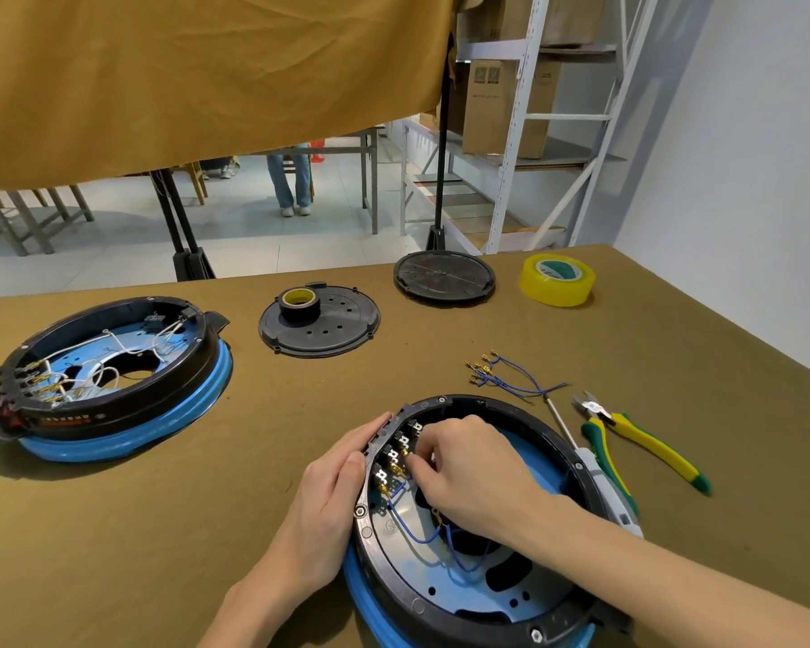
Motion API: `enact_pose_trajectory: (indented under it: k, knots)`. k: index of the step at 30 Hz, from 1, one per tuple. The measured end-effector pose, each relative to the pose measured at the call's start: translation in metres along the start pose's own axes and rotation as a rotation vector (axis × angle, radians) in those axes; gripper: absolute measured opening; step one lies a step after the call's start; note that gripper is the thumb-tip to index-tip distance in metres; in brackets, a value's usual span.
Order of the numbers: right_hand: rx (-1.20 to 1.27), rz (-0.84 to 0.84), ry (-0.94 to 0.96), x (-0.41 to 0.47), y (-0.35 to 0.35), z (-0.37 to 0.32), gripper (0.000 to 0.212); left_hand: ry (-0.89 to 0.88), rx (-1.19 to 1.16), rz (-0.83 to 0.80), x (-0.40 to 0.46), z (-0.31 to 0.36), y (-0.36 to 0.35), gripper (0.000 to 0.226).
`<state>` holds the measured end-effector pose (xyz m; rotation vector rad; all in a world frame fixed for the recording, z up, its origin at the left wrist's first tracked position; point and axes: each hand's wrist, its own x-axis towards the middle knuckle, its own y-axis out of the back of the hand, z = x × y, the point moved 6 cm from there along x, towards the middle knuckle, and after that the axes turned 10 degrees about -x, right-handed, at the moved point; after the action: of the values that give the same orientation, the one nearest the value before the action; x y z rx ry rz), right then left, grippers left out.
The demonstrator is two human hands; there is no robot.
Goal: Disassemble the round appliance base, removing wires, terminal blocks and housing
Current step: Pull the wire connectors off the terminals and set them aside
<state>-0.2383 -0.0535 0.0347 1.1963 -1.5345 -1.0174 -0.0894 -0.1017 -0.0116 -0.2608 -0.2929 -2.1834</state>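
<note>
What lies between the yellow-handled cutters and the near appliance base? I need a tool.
A grey-handled screwdriver lies between the cutters and the base, in the head view.

The opened base [468, 544] lies nearest on the bench [160, 530], with pliers [641, 441] to its right. A second base [108, 376] sits far left, two covers [319, 327] behind.

1. The round appliance base [445, 596] in front of you is a black ring on a blue rim, lying open side up on the brown-covered table.
2. A row of black terminal blocks [396, 453] with brass tabs lines its upper-left inner wall.
3. Blue wires [422, 537] loop from those tabs across the pale metal floor inside.
4. A loose bundle of removed blue wires [510, 381] with brass connectors lies on the table just beyond the base.
</note>
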Motion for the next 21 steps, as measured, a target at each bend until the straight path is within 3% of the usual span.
enact_pose_trajectory:
  k: [10, 17, 21]
  knots:
    - [0.055, 0.083, -0.056, -0.002, 0.005, 0.004, 0.026, 0.039, 0.009, 0.008, -0.001, -0.003, 0.000, 0.052]
    - [0.015, 0.201, 0.031, -0.006, 0.016, -0.004, 0.027, 0.052, 0.020, 0.007, -0.001, -0.003, 0.000, 0.055]
    - [0.153, 0.145, 0.053, -0.005, 0.016, -0.006, 0.024, 0.052, 0.025, 0.013, -0.002, -0.002, 0.000, 0.054]
